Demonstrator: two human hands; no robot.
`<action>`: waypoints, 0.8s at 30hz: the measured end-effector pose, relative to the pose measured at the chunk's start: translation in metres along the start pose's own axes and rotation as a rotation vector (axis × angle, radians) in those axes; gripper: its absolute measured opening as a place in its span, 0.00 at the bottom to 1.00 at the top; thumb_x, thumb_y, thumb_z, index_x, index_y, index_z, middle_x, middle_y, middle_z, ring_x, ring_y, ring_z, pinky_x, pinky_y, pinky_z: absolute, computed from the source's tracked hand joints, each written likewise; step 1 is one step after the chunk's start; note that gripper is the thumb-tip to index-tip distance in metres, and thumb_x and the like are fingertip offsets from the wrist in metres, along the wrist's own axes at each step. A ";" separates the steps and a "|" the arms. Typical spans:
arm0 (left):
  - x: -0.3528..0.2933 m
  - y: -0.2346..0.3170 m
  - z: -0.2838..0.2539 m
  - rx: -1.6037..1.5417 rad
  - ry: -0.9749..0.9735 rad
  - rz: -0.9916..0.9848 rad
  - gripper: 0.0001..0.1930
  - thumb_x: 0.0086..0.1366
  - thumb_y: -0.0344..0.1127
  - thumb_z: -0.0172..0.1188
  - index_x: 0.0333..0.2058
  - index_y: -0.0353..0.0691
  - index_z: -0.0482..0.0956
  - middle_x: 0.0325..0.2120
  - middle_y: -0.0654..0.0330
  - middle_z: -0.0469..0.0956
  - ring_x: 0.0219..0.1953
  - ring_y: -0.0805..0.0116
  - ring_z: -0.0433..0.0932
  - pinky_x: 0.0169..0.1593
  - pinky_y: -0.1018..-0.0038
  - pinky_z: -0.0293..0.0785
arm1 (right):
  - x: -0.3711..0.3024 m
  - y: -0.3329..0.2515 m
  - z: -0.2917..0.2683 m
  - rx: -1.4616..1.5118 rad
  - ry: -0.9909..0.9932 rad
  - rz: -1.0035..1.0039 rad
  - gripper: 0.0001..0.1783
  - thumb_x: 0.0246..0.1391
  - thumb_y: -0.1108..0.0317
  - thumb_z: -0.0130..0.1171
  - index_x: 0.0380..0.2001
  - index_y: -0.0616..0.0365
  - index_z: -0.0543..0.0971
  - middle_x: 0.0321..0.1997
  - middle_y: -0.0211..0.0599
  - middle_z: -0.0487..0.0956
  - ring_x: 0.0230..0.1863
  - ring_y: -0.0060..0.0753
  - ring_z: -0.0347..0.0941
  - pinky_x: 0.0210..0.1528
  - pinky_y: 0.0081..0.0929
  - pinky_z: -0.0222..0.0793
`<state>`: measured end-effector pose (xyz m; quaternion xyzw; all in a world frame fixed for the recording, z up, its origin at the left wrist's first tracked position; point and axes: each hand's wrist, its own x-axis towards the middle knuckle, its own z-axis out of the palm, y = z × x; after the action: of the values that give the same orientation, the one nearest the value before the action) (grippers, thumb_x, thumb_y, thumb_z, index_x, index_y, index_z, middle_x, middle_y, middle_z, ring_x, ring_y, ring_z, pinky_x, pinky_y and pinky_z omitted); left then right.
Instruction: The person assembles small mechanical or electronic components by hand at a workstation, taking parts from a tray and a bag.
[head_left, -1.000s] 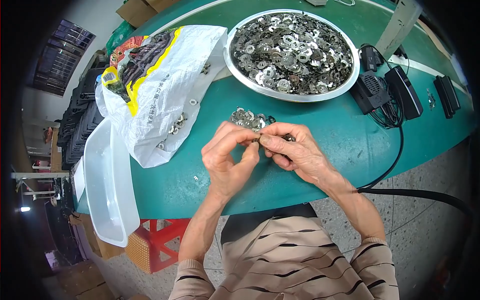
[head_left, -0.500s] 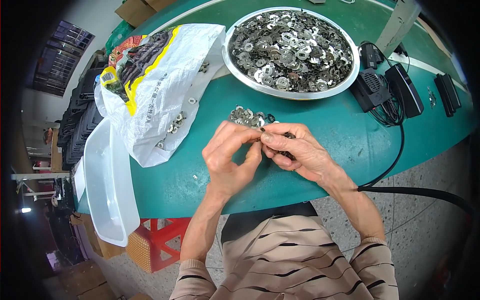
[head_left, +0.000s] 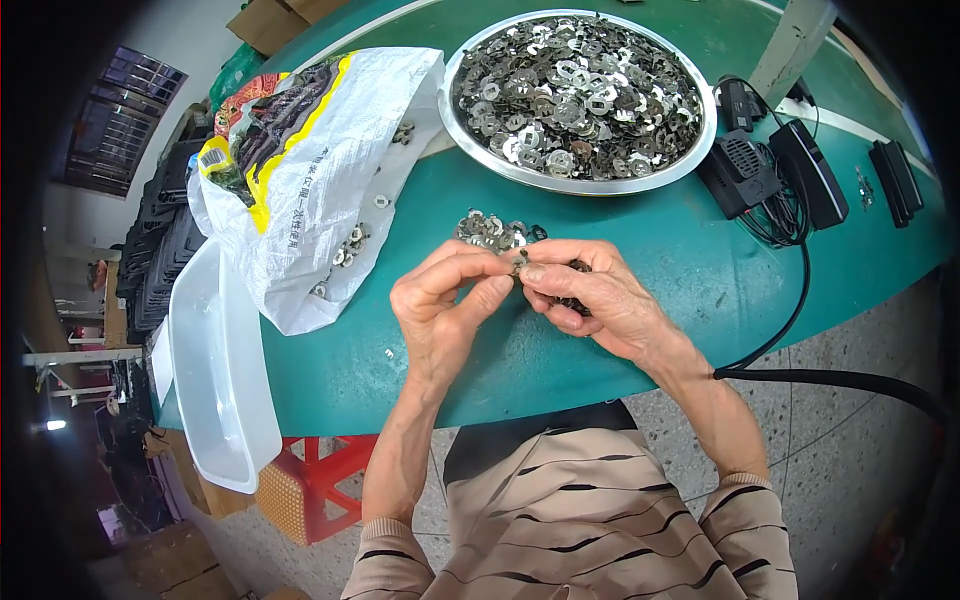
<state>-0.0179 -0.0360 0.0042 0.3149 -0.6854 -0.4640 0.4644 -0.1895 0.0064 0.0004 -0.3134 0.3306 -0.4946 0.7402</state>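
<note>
Just above the table's near side, my hands meet in front of a small pile of metal pieces [head_left: 492, 233]. My right hand [head_left: 610, 300] is closed around several dark metal pieces [head_left: 574, 292] in its curled fingers. Its thumb and forefinger pinch one small metal piece [head_left: 519, 262]. The fingertips of my left hand [head_left: 437, 305] meet that same piece from the left, with thumb and forefinger bent toward each other. Behind the pile stands a round metal basin [head_left: 570, 187], heaped with flat silvery pieces [head_left: 580, 95] that have cut-out holes.
On the left lies a white woven sack [head_left: 310, 200], with metal pieces [head_left: 352, 245] on it. A translucent plastic tub [head_left: 225, 390] overhangs the table edge above a red stool [head_left: 325, 485]. Black devices [head_left: 745, 175] and a thick black cable [head_left: 830, 380] are at the right.
My left hand has shifted slightly left, and its thumb and forefinger have drawn back a little. More of the pinched metal piece shows. My right hand has hardly moved.
</note>
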 end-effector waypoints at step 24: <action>0.000 -0.006 -0.003 -0.157 0.027 -0.171 0.06 0.46 0.17 0.63 0.26 0.32 0.81 0.27 0.60 0.75 0.31 0.74 0.73 0.36 0.80 0.70 | -0.003 0.001 0.004 -0.226 0.143 -0.117 0.13 0.50 0.66 0.59 0.36 0.62 0.79 0.22 0.28 0.71 0.17 0.11 0.57 0.16 0.12 0.47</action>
<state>-0.0151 -0.0394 -0.0014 0.3411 -0.6110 -0.5500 0.4558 -0.1865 0.0100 0.0028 -0.3775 0.4170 -0.5176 0.6447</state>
